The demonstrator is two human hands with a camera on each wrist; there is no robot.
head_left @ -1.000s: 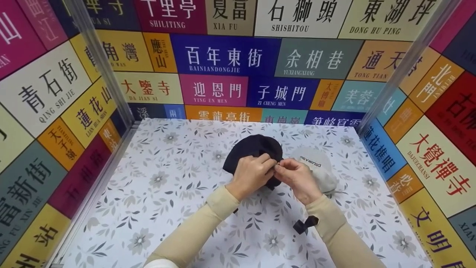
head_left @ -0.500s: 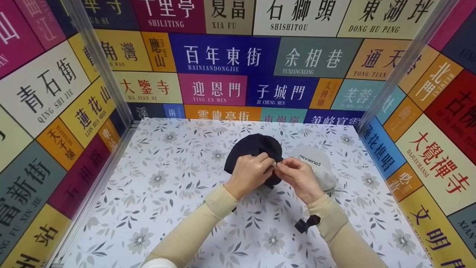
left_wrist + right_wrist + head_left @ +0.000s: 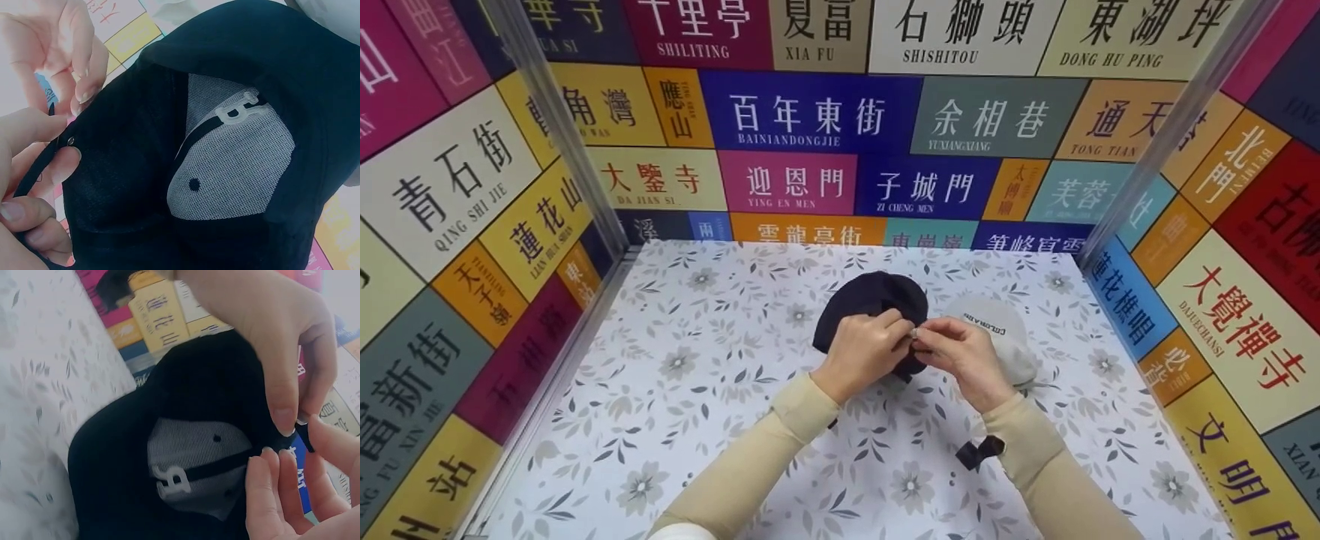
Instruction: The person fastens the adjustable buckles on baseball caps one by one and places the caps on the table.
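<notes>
A black cap (image 3: 870, 300) lies in front of me, its inside turned up in the wrist views with whitish mesh (image 3: 236, 174) and a pale letter patch (image 3: 236, 115). My left hand (image 3: 859, 352) holds the cap's edge with curled fingers. My right hand (image 3: 960, 352) meets it there, thumb and fingertips pinching at the narrow black strap (image 3: 305, 437). Beside the strap shows a small round metal piece (image 3: 71, 141). How the strap's end lies between the fingertips is partly hidden.
A light grey cap (image 3: 1012, 356) with dark lettering sits just right of the black one. The table (image 3: 682, 420) has a white floral cover. Coloured sign panels (image 3: 810, 112) wall it in at the back and both sides.
Both hands stay at the cap's edge. The right fingertips shift slightly against the left ones; the black cap hardly moves.
</notes>
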